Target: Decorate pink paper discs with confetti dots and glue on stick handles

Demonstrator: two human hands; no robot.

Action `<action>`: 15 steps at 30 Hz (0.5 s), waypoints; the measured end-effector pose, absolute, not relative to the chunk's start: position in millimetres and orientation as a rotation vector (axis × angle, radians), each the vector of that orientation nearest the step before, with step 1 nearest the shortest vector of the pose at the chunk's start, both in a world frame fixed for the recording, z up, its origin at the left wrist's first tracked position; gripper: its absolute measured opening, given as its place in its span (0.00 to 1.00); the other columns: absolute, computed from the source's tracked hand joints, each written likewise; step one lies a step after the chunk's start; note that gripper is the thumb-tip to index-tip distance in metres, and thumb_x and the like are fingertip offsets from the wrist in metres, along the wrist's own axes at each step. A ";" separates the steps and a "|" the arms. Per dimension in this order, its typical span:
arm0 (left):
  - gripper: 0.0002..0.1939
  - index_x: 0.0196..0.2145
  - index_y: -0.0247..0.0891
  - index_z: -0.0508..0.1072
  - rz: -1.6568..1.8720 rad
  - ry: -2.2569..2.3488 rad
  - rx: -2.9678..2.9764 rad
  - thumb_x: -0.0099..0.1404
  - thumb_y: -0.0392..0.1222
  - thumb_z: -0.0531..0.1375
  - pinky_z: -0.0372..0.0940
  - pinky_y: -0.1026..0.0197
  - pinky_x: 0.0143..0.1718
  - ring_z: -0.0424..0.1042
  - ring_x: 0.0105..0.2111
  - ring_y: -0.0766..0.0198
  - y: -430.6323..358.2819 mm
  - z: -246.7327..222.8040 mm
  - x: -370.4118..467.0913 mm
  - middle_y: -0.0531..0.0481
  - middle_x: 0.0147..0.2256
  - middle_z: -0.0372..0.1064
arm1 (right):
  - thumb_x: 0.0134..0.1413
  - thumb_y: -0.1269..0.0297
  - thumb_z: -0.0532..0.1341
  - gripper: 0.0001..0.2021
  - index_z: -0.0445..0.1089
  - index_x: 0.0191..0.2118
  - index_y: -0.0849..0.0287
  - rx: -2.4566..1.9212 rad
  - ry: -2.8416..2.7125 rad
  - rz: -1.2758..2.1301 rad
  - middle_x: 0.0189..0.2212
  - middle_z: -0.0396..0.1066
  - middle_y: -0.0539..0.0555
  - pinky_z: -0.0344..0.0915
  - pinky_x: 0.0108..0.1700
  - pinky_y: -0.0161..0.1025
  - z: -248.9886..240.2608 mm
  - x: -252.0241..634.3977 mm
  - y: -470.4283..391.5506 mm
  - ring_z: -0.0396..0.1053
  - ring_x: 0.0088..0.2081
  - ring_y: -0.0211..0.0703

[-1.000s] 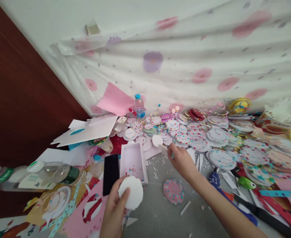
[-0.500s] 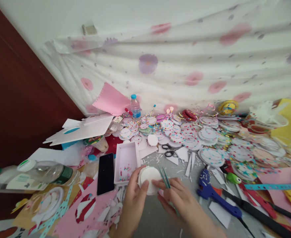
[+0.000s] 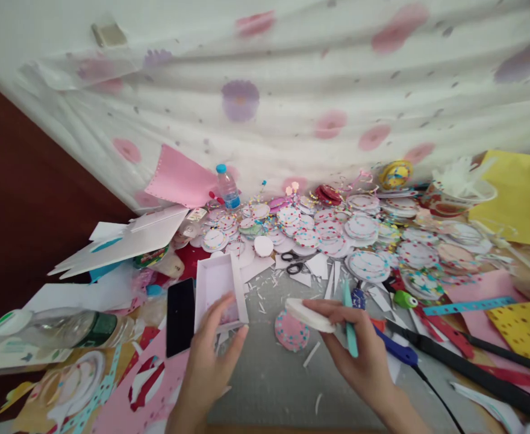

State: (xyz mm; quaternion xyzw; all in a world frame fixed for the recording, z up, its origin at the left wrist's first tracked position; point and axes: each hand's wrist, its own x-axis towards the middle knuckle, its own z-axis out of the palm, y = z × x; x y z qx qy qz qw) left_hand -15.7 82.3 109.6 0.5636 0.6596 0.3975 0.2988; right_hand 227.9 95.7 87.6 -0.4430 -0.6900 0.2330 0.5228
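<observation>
A: In the head view, where is the white disc?
B: Over the desk, in the right hand. That grip is clamped on its near end, between thumb and fingers, with teal tweezers tucked in the same hand.
A: How does it lie from there?
B: It juts out to the left of the right hand, its long axis slanting from upper left down to lower right. Its free end points towards the left side and overlaps the edge of the pink dotted disc; whether they touch, one cannot tell.
A: And the left hand?
B: Farther from it, grip empty, thumb and fingers apart by the white box. Contact with the box is unclear.
A: The disc's look?
B: Plain white, round-edged, fairly thick, seen nearly edge-on and slightly blurred.
</observation>
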 end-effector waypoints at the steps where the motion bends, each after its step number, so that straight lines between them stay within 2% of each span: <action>1: 0.26 0.53 0.42 0.69 0.951 1.866 1.702 0.58 0.51 0.61 0.53 0.43 0.60 0.60 0.59 0.47 84.1 106.5 -27.1 0.42 0.57 0.64 | 0.56 0.74 0.56 0.11 0.55 0.38 0.51 -1.086 -1.609 0.557 0.41 0.77 0.56 0.71 0.45 0.44 87.3 230.0 97.1 0.73 0.47 0.46; 4: 0.22 0.50 0.41 0.71 0.554 1.972 2.130 0.58 0.48 0.62 0.46 0.34 0.60 0.63 0.57 0.44 86.9 93.8 -55.4 0.42 0.52 0.70 | 0.56 0.75 0.57 0.11 0.56 0.36 0.51 -1.118 -1.557 0.517 0.40 0.77 0.56 0.71 0.44 0.45 86.7 235.9 101.5 0.73 0.46 0.45; 7: 0.11 0.42 0.42 0.75 0.339 1.879 2.317 0.62 0.40 0.57 0.52 0.37 0.58 0.73 0.47 0.52 85.5 84.5 -66.8 0.47 0.42 0.76 | 0.54 0.76 0.57 0.11 0.56 0.35 0.51 -1.093 -1.597 0.413 0.40 0.77 0.54 0.70 0.44 0.46 86.8 240.9 105.4 0.73 0.45 0.46; 11: 0.11 0.38 0.41 0.75 0.386 1.841 2.490 0.65 0.35 0.52 0.56 0.45 0.56 0.76 0.36 0.59 81.0 90.4 -68.3 0.50 0.35 0.78 | 0.52 0.79 0.57 0.13 0.58 0.33 0.51 -1.035 -1.760 0.177 0.40 0.78 0.52 0.68 0.43 0.48 88.8 248.5 109.2 0.73 0.45 0.46; 15: 0.11 0.40 0.42 0.74 0.435 1.751 2.679 0.64 0.35 0.54 0.53 0.47 0.58 0.76 0.35 0.60 73.9 109.4 -85.2 0.51 0.36 0.78 | 0.51 0.80 0.57 0.13 0.60 0.33 0.51 -0.994 -1.843 0.040 0.41 0.78 0.52 0.66 0.45 0.50 88.5 257.3 112.8 0.75 0.45 0.46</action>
